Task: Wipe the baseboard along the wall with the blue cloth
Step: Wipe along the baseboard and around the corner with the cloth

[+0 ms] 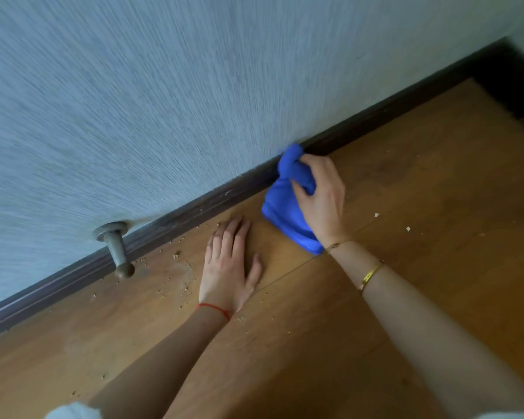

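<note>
I see my right hand bunched around the blue cloth, fingers curled tight into its folds with the thumb side tucked into the fabric. The upper wad of the cloth is pressed against the dark baseboard, right where the baseboard meets the grey textured wall; the lower part of the cloth hangs away from the baseboard and rests on the wooden floor. Two thin gold bracelets sit on that wrist.

My left hand lies flat on the floor just beside the baseboard, palm down, fingers straight and held close together, thumb spread out to the side, gripping nothing. Its fingertips nearly reach the baseboard, though I cannot tell whether they touch it. A red string circles that wrist.

Further along the baseboard from the left hand, a metal door stopper juts out from the wall just above it. Pale crumbs are scattered on the floor near the baseboard, between the stopper and the left hand
</note>
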`<state>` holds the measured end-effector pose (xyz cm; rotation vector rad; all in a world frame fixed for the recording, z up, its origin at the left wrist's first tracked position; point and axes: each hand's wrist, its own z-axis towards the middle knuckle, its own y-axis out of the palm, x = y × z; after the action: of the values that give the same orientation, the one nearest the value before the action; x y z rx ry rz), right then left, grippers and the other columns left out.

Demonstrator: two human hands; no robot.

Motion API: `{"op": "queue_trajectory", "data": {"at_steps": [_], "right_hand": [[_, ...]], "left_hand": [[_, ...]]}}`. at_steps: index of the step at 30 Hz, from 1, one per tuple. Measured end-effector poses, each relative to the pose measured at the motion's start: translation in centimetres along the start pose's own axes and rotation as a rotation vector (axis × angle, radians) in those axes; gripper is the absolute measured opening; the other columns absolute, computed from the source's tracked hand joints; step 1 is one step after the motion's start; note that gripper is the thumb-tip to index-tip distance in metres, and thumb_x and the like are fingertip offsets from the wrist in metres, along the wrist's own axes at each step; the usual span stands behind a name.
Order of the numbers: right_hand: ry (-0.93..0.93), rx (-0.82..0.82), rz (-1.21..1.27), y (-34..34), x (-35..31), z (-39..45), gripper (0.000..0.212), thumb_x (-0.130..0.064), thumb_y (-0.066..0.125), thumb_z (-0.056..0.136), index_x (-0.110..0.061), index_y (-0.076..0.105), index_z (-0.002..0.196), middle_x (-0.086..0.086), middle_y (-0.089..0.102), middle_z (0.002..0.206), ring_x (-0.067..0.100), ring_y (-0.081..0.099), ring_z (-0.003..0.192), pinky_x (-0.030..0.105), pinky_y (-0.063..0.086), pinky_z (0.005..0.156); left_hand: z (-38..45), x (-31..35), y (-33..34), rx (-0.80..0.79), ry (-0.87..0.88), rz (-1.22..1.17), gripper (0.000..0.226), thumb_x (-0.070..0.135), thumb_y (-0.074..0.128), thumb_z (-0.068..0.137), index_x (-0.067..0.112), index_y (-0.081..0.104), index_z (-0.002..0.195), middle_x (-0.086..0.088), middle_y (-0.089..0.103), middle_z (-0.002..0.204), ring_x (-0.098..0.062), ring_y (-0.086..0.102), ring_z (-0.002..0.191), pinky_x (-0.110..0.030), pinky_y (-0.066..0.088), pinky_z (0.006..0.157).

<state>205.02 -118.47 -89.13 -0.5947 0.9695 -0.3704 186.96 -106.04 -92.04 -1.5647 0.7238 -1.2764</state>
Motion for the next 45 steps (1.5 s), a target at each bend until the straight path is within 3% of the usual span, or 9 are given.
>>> {"op": "queue_trajectory", "data": {"at_steps": [4, 11, 16, 21, 26, 31, 35, 38, 45], "right_hand": [[0.196, 0.135, 0.005, -0.7, 1.3, 1.6, 0.033, -0.005, 0.069, 0.081, -0.006, 0.063, 0.113, 0.009, 0.062, 0.107, 0.022, 0.060, 0.102, 0.017, 0.042, 0.088], [-0.049, -0.062, 0.035, 0.1, -0.5, -0.7, 0.033, -0.001, 0.071, 0.081, -0.006, 0.065, 0.113, 0.007, 0.063, 0.105, 0.023, 0.061, 0.100, 0.022, 0.047, 0.090], [0.191, 0.152, 0.014, -1.3, 2.3, 2.2, 0.034, -0.006, 0.069, 0.081, -0.006, 0.063, 0.115, 0.009, 0.063, 0.106, 0.023, 0.060, 0.101, 0.029, 0.048, 0.090], [0.112, 0.069, 0.045, 0.4, -0.6, -0.4, 0.034, -0.004, 0.070, 0.083, -0.007, 0.063, 0.116, 0.007, 0.063, 0.108, 0.022, 0.059, 0.103, 0.008, 0.037, 0.091], [0.057, 0.083, -0.033, -0.6, 1.4, 0.2, 0.033, -0.004, 0.066, 0.085, -0.007, 0.064, 0.118, 0.007, 0.063, 0.109, 0.024, 0.058, 0.100, 0.030, 0.047, 0.089], [0.199, 0.224, -0.006, -0.1, 1.1, 1.3, 0.034, -0.006, 0.064, 0.087, -0.004, 0.061, 0.121, 0.010, 0.061, 0.113, 0.023, 0.058, 0.104, 0.031, 0.048, 0.091], [0.029, 0.064, 0.021, 0.5, 0.1, -0.9, 0.033, 0.001, 0.064, 0.085, -0.003, 0.062, 0.118, 0.009, 0.062, 0.112, 0.024, 0.058, 0.105, 0.030, 0.048, 0.094], [-0.032, 0.020, -0.001, -0.5, 1.6, 0.1, 0.034, 0.001, 0.065, 0.084, -0.004, 0.063, 0.118, 0.009, 0.063, 0.111, 0.027, 0.059, 0.104, 0.036, 0.049, 0.093], [0.218, 0.233, -0.002, -0.3, 2.2, 2.1, 0.036, -0.007, 0.066, 0.083, -0.005, 0.062, 0.119, 0.010, 0.062, 0.110, 0.024, 0.059, 0.104, 0.036, 0.049, 0.092]], "left_hand": [[0.0, 0.1, -0.1, -0.025, -0.006, 0.021, 0.063, 0.043, 0.045, 0.097, 0.013, 0.037, 0.151, -0.004, 0.034, 0.156, -0.025, 0.031, 0.144, -0.046, 0.024, 0.121], [0.0, 0.0, 0.1, -0.032, -0.011, 0.013, 0.063, 0.043, 0.045, 0.096, 0.014, 0.037, 0.151, -0.004, 0.035, 0.156, -0.025, 0.033, 0.143, -0.044, 0.021, 0.122], [0.1, 0.0, 0.1, -0.054, -0.018, 0.043, 0.064, 0.046, 0.043, 0.098, 0.016, 0.034, 0.153, -0.003, 0.032, 0.157, -0.023, 0.028, 0.146, -0.043, 0.019, 0.123], [0.1, 0.1, 0.0, -0.039, -0.019, 0.026, 0.063, 0.044, 0.044, 0.097, 0.014, 0.037, 0.152, -0.003, 0.035, 0.156, -0.024, 0.031, 0.144, -0.039, 0.015, 0.123], [0.0, -0.1, 0.0, -0.044, -0.017, 0.025, 0.063, 0.043, 0.046, 0.097, 0.014, 0.036, 0.152, -0.003, 0.034, 0.156, -0.024, 0.031, 0.144, -0.046, 0.024, 0.122], [0.0, 0.0, 0.0, -0.038, -0.015, 0.036, 0.063, 0.043, 0.048, 0.097, 0.014, 0.037, 0.152, -0.002, 0.034, 0.156, -0.024, 0.032, 0.143, -0.047, 0.025, 0.121], [0.1, 0.0, 0.0, -0.033, -0.020, 0.035, 0.063, 0.045, 0.044, 0.097, 0.015, 0.037, 0.152, -0.002, 0.034, 0.156, -0.024, 0.034, 0.141, -0.040, 0.019, 0.121], [0.1, 0.0, 0.1, -0.037, -0.017, 0.030, 0.063, 0.045, 0.043, 0.096, 0.014, 0.037, 0.152, -0.002, 0.035, 0.156, -0.025, 0.035, 0.141, -0.045, 0.024, 0.121], [0.1, -0.1, 0.0, -0.039, -0.016, 0.038, 0.064, 0.046, 0.042, 0.097, 0.015, 0.036, 0.152, -0.004, 0.035, 0.155, -0.025, 0.033, 0.143, -0.046, 0.025, 0.121]]}}
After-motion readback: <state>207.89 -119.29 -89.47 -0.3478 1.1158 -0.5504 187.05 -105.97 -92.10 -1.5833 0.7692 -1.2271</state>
